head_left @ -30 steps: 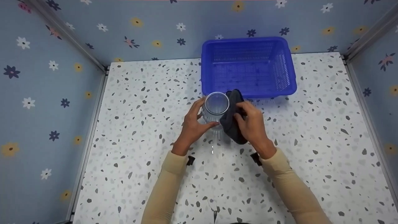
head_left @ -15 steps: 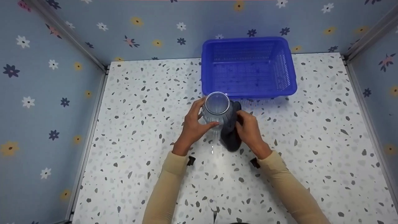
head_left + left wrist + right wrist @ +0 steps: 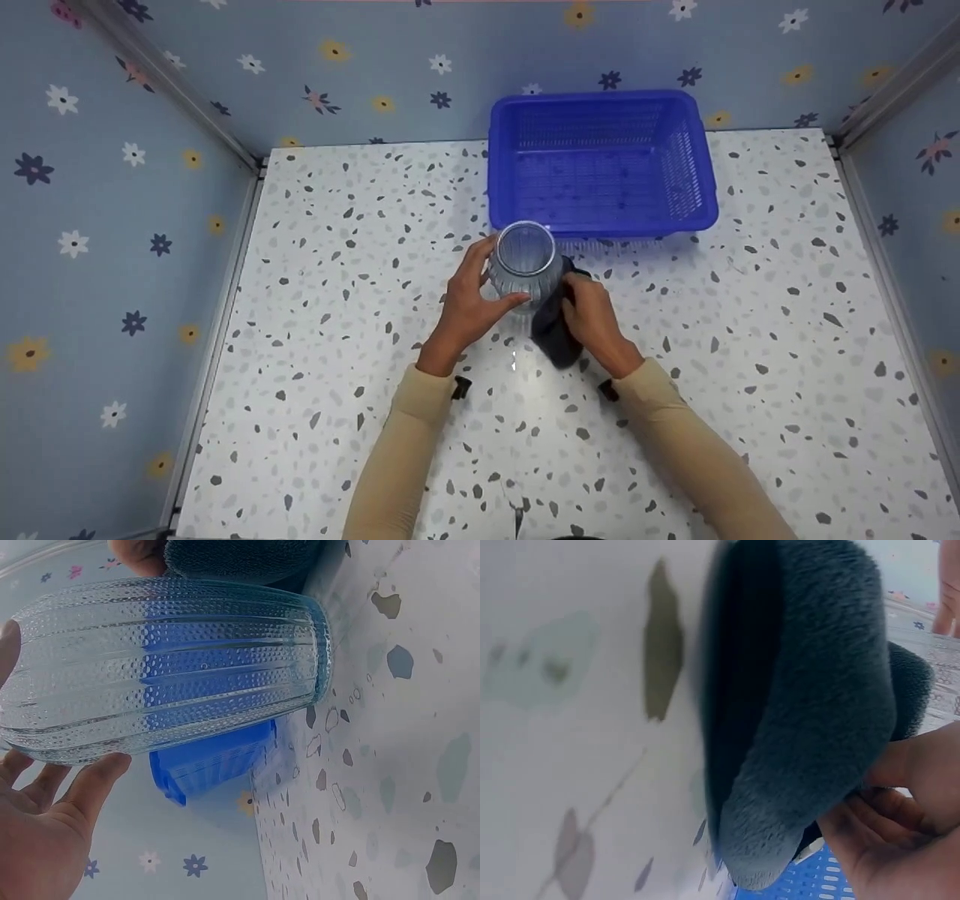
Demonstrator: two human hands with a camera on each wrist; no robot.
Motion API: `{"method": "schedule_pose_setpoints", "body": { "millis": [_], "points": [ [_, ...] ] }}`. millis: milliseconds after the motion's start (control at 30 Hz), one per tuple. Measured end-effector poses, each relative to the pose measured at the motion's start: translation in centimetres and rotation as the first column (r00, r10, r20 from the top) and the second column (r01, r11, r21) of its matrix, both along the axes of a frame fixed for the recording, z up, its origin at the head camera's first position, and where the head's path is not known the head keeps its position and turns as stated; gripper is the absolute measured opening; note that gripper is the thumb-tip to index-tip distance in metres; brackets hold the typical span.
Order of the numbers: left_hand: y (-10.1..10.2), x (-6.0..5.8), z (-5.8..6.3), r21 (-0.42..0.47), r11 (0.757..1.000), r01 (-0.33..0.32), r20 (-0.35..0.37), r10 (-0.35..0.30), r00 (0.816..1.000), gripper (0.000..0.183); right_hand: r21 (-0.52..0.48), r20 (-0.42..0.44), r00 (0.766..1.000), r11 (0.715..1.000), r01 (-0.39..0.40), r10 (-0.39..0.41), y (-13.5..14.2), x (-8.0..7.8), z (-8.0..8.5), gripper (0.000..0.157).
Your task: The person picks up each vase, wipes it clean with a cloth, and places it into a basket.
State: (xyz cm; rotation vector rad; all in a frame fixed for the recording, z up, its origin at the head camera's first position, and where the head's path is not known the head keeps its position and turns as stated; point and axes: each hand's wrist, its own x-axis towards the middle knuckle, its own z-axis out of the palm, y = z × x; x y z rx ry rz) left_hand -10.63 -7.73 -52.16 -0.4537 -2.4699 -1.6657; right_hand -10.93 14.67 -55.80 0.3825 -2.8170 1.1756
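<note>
A clear ribbed glass vase (image 3: 525,287), dotted with bumps between its ribs, stands upright with its round mouth facing up in the head view. My left hand (image 3: 471,307) grips its upper part, thumb on the near side and fingers round the far left side. In the left wrist view the vase (image 3: 202,667) lies sideways across the picture, its base by the tabletop. A dark grey fuzzy cloth (image 3: 555,330) hangs folded against the vase's right side. My right hand (image 3: 594,313) pinches this cloth (image 3: 817,690); part of the fingers is hidden behind it.
Just behind the vase, a blue plastic basket (image 3: 600,229) with slotted walls stands against the back wall. Flower-patterned panels (image 3: 135,247) enclose the speckled white table (image 3: 337,262) at the left, back and right.
My right hand has moved left and toward the front edge with the cloth, down along the vase's right side. My left hand keeps its grip, and the vase stays in place.
</note>
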Motion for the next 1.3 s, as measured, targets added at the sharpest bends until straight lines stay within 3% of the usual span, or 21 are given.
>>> {"method": "schedule_pose_setpoints", "body": {
  "millis": [167,400,533,700,967,1300],
  "points": [
    [0.1,0.2,0.0,0.014,1.000,0.015,0.010,-0.015,1.000,0.094,-0.013,0.000,1.000,1.000,0.012,-0.012,0.2,0.4,1.4,0.016],
    [0.1,0.1,0.0,0.045,0.999,0.023,-0.001,-0.023,1.000,0.093,-0.123,-0.037,0.997,0.991,0.057,-0.062,0.5,1.2,5.5,0.021],
    [0.1,0.1,0.1,0.047,0.998,0.031,-0.009,-0.031,0.999,0.093,-0.193,-0.098,0.992,0.979,0.057,-0.077,0.3,1.4,7.5,0.021],
    [0.0,0.1,0.2,0.047,0.998,0.037,0.002,-0.037,0.999,0.090,-0.188,-0.179,0.982,0.982,0.032,-0.066,-0.2,1.2,9.3,0.017],
    [0.1,0.0,0.0,0.047,0.998,0.050,0.009,-0.050,0.999,0.090,-0.124,-0.199,0.979,0.992,0.028,-0.053,-0.2,1.1,9.8,0.017],
    [0.0,0.0,-0.2,0.049,0.998,0.040,-0.015,-0.039,0.999,0.092,-0.154,-0.172,0.984,0.988,0.018,-0.044,0.3,0.9,8.2,0.022]
  ]
}}
